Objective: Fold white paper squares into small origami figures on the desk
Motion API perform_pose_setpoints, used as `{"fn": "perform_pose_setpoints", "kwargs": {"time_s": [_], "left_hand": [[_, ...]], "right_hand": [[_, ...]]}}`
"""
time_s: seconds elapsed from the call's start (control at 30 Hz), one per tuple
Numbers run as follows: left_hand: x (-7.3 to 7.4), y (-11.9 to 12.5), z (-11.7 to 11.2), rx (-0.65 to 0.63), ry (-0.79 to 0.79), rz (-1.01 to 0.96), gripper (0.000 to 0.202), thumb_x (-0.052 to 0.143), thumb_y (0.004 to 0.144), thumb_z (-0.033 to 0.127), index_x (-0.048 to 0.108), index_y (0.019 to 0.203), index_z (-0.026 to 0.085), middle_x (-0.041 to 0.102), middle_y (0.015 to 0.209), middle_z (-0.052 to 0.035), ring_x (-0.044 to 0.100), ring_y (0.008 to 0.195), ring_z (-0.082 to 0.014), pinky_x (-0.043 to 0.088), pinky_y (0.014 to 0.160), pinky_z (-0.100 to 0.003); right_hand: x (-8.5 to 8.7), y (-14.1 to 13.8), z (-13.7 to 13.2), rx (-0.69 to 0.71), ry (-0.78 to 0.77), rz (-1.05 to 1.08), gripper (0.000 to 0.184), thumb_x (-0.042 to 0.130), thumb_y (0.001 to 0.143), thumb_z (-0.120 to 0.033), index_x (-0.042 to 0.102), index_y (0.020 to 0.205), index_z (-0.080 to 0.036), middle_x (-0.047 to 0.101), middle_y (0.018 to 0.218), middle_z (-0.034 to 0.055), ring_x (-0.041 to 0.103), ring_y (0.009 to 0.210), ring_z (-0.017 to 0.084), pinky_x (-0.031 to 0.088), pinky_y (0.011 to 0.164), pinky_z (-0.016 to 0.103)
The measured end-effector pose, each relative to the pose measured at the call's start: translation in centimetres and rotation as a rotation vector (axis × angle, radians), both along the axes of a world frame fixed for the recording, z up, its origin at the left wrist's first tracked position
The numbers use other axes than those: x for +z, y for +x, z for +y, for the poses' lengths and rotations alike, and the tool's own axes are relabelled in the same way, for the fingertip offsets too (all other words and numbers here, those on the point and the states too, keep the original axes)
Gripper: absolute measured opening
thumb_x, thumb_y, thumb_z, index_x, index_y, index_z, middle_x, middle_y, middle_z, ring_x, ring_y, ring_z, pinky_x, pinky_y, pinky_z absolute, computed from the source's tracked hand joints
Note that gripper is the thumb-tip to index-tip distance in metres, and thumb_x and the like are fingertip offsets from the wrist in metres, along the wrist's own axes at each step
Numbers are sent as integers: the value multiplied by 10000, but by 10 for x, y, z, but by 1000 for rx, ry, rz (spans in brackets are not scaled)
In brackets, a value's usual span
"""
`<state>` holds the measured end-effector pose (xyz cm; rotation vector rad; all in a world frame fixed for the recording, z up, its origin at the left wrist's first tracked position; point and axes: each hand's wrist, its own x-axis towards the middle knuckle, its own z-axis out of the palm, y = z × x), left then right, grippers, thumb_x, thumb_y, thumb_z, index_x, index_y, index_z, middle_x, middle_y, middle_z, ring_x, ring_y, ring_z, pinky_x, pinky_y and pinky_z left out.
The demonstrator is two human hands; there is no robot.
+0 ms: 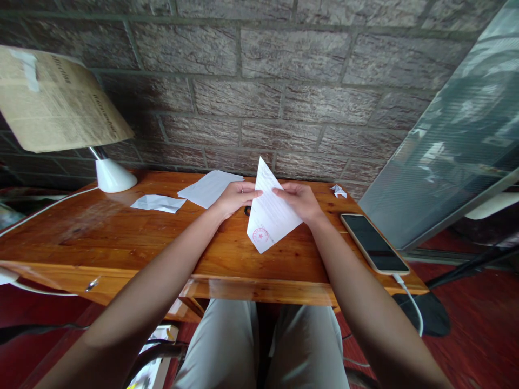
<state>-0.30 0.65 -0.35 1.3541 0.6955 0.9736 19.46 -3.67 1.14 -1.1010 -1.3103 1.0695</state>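
Left of the phone (375, 243), I see my left hand (235, 199) pinching one edge of the folded paper (270, 216) and my right hand (300, 201) pinching the other, fingers clamped on it above the desk (121, 237). I judge a fold is half made. Creasing it calls for matched edges and firm pressure.

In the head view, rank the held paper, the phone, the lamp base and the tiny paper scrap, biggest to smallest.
1. held paper and phone: they look about alike, so tied.
2. lamp base.
3. scrap, though it sits farther back than the phone.
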Motion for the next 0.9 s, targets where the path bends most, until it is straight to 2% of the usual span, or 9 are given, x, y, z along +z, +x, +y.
{"fn": "perform_pose_setpoints", "kwargs": {"time_s": [0.17, 0.37, 0.57, 0.7, 0.9], "left_hand": [[0, -3, -1, -122, -42, 115, 465, 850, 614, 377, 736, 980, 115, 745, 956, -117, 692, 832, -202, 535, 869, -398], [1, -5, -1, -216, -101, 212, 446, 881, 561, 305, 743, 947, 129, 747, 973, -121, 693, 900, -226, 542, 878, -393], [-2, -8, 4, -151, -109, 171, 428, 886, 549, 328, 735, 900, 135, 745, 950, -109, 696, 861, -206, 540, 871, -384], [-1, -7, 4, -155, -75, 150, 442, 849, 598, 424, 730, 899, 123, 740, 919, -116, 694, 844, -209, 541, 829, -359], [2, -3, 3, 45, -20, 56, 474, 765, 668, 552, 727, 915, 148, 745, 912, -82, 682, 878, -190, 515, 861, -324]], "right_hand": [[-3, 4, 4, -40, 7, 2, 363, 841, 571, -434, 730, 780, -159, 743, 753, 41, 627, 606, 145, 463, 554, 249], [-3, 10, 8, -74, -2, 31, 377, 842, 552, -438, 734, 791, -169, 744, 757, 44, 629, 604, 156, 468, 548, 258], [1, 21, 6, -47, -41, -68, 349, 842, 558, -412, 735, 765, -152, 722, 693, 23, 596, 564, 131, 442, 531, 240], [5, 22, 2, 10, -52, -137, 348, 832, 568, -427, 736, 753, -148, 715, 687, 19, 588, 558, 130, 427, 523, 240], [9, 12, -6, 152, -75, -142, 373, 815, 603, -452, 735, 807, -150, 727, 733, 33, 612, 592, 138, 439, 527, 233]]}}
